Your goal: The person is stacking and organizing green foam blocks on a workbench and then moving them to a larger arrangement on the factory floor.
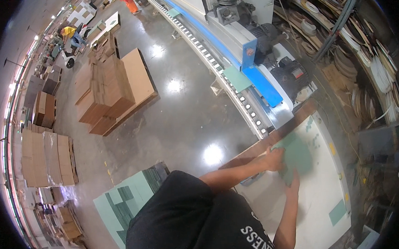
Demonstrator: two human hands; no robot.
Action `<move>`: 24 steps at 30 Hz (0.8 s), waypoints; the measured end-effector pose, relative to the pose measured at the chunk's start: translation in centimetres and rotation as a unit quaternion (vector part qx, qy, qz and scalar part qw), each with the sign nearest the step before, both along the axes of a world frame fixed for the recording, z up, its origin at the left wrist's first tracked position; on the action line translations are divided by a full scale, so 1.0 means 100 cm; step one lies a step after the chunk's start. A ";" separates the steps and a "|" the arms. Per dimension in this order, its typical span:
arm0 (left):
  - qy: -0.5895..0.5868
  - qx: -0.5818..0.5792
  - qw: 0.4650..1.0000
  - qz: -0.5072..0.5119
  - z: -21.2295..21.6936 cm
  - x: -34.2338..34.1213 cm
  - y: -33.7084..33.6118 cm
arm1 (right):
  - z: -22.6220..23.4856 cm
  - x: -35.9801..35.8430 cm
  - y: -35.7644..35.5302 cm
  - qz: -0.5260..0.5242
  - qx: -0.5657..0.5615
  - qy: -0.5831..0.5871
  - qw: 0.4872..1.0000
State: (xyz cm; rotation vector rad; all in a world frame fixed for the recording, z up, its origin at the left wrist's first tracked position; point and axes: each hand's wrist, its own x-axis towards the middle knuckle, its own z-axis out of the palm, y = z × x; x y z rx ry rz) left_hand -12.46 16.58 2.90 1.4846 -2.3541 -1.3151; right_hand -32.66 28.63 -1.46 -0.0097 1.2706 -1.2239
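**Two hands on a green panel at a white bench**

A pale green panel (296,157) is seen lying flat on a white bench (320,199), near the bench's far edge, where a brown wooden strip (272,136) runs along it. The left hand (275,159) is laid on the panel's left edge, fingers curled over it. The right hand (294,182) is pressed flat and open at the panel's near edge. Neither hand is closed fully around anything. A smaller green piece (337,212) is placed near the bench's right edge, well apart from the hands. Beyond the far edge, a roller conveyor (214,63) with blue and white machine housing (250,54) is shown. Stacked cardboard (112,90) is set on the shiny floor (181,121), with green sheets (127,200) lower down.
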 end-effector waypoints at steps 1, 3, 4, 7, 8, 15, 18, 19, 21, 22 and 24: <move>0.036 0.011 0.999 -0.030 0.000 0.000 -0.001 | 0.002 0.001 0.011 0.004 0.001 -0.003 1.000; 0.069 0.023 0.996 -0.058 -0.016 -0.003 0.000 | 0.014 0.001 0.038 -0.043 -0.023 0.086 0.995; 0.183 0.053 0.981 -0.026 -0.040 -0.010 0.008 | 0.016 -0.004 0.051 -0.029 -0.043 0.126 0.991; 0.315 0.173 0.933 0.003 -0.059 -0.031 0.016 | 0.020 -0.023 0.096 -0.001 -0.074 0.258 0.963; 0.334 0.183 0.924 -0.019 -0.063 -0.039 0.025 | 0.021 -0.032 0.110 0.001 -0.073 0.255 0.964; 0.385 0.209 0.892 -0.112 -0.032 -0.046 0.088 | 0.049 -0.025 0.171 0.045 -0.040 0.391 0.918; 0.413 0.203 0.880 -0.122 -0.018 -0.048 0.104 | 0.056 -0.013 0.182 -0.005 -0.069 0.380 0.922; 0.412 0.202 0.881 -0.118 -0.022 -0.049 0.109 | 0.058 -0.012 0.180 -0.018 -0.099 0.388 0.916; 0.471 0.104 0.871 -0.097 -0.032 -0.060 0.126 | 0.005 -0.036 0.210 -0.059 -0.060 0.351 0.933; 0.471 0.102 0.871 -0.096 -0.040 -0.064 0.131 | -0.016 -0.047 0.220 -0.094 -0.027 0.307 0.947; 0.484 0.071 0.868 -0.088 -0.060 -0.068 0.134 | 0.002 -0.030 0.202 -0.075 -0.028 0.316 0.945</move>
